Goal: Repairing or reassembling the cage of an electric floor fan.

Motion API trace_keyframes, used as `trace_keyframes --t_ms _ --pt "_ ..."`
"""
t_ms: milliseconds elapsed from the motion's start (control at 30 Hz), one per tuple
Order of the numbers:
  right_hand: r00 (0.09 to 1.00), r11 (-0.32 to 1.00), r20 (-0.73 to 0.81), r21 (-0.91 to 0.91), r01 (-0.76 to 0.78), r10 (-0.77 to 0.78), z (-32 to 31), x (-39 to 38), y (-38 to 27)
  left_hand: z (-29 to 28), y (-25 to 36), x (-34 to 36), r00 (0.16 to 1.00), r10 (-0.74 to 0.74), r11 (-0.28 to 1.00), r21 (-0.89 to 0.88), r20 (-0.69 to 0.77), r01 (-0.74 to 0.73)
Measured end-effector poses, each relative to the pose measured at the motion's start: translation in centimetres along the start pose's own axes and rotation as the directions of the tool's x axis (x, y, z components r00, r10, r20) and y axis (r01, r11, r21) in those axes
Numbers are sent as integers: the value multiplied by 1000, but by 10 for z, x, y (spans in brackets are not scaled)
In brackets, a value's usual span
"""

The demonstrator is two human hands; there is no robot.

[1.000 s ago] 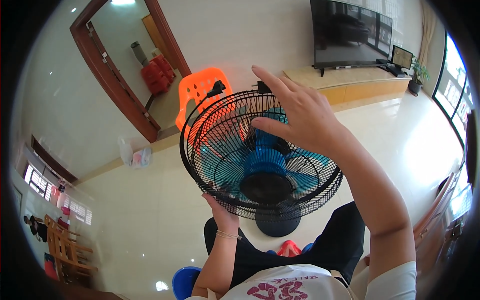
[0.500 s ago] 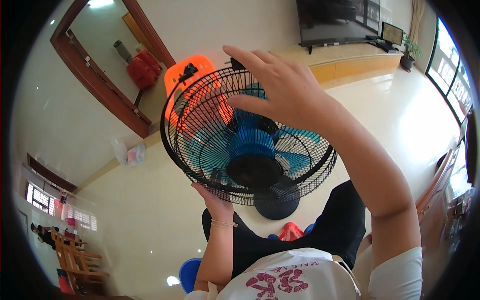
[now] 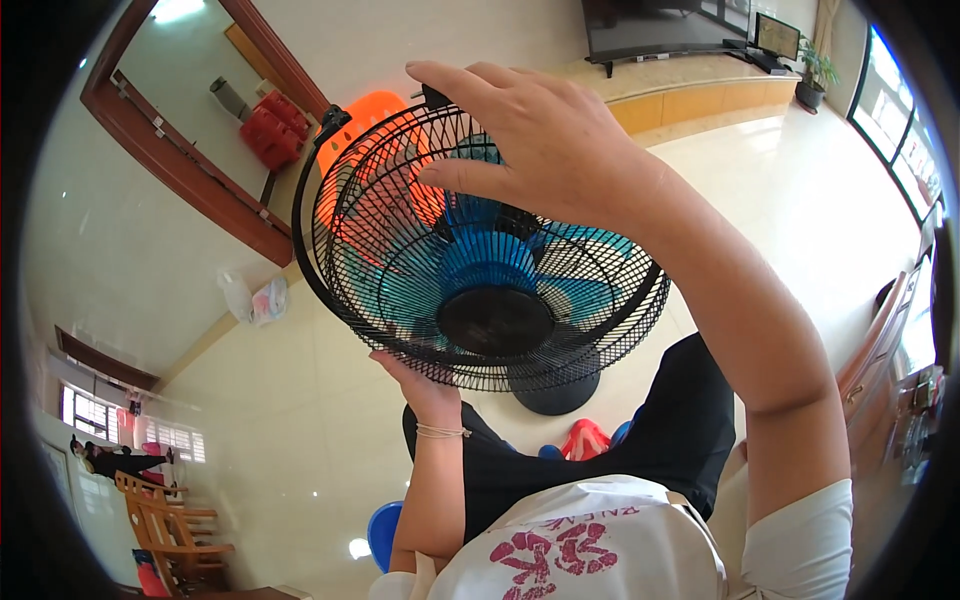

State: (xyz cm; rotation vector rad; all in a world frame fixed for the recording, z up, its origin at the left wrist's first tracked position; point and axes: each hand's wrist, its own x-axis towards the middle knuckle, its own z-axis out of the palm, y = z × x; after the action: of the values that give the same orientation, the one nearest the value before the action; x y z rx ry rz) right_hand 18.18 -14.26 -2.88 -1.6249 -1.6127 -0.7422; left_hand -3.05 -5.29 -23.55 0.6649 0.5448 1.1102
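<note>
An electric fan point(image 3: 590, 300) with a black wire cage and blue blades stands before me, tilted, on a dark round base point(image 3: 560, 385). Blue ribs surround the black disc point(image 3: 497, 321) at the cage's centre. My left hand point(image 3: 432, 398) grips the cage's near lower edge; its thumb shows, while the other fingers are hidden behind the wires. Over the far upper rim reaches my right hand point(image 3: 540, 140), open, thumb and fingers spread to either side of the rim. I cannot tell whether it touches the wires. A black clip point(image 3: 334, 120) sits on the rim's left side.
Behind the fan stands an orange plastic chair point(image 3: 372, 108). Plastic bags point(image 3: 262, 300) lie by the left wall. A blue stool or bucket point(image 3: 384, 530) is beside my left arm. At far right are a television point(image 3: 660, 30) on a low ledge and a potted plant point(image 3: 815, 80).
The fan's cage has shifted left and slightly up in view, its left rim standing further out. My right hand has moved left and up with it; my left hand keeps its hold.
</note>
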Motion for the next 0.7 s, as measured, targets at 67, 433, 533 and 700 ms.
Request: trace_keyframes --t_ms 67,433,533,700 --pt "1000 1000 -11 -5 2 -2 1 0 0 -1 0 0 1000 2 1000 10 6 -2" --pt "999 1000 -32 -22 15 -16 2 -1 1 -12 -4 7 999 -12 999 32 37 11" --pt "1000 1000 -16 -29 8 -8 1 -1 1 -8 -3 4 1000 -18 1000 -15 17 18" --pt "1000 999 3 -47 1 0 2 0 0 -8 -3 5 1000 -5 1000 0 14 5"
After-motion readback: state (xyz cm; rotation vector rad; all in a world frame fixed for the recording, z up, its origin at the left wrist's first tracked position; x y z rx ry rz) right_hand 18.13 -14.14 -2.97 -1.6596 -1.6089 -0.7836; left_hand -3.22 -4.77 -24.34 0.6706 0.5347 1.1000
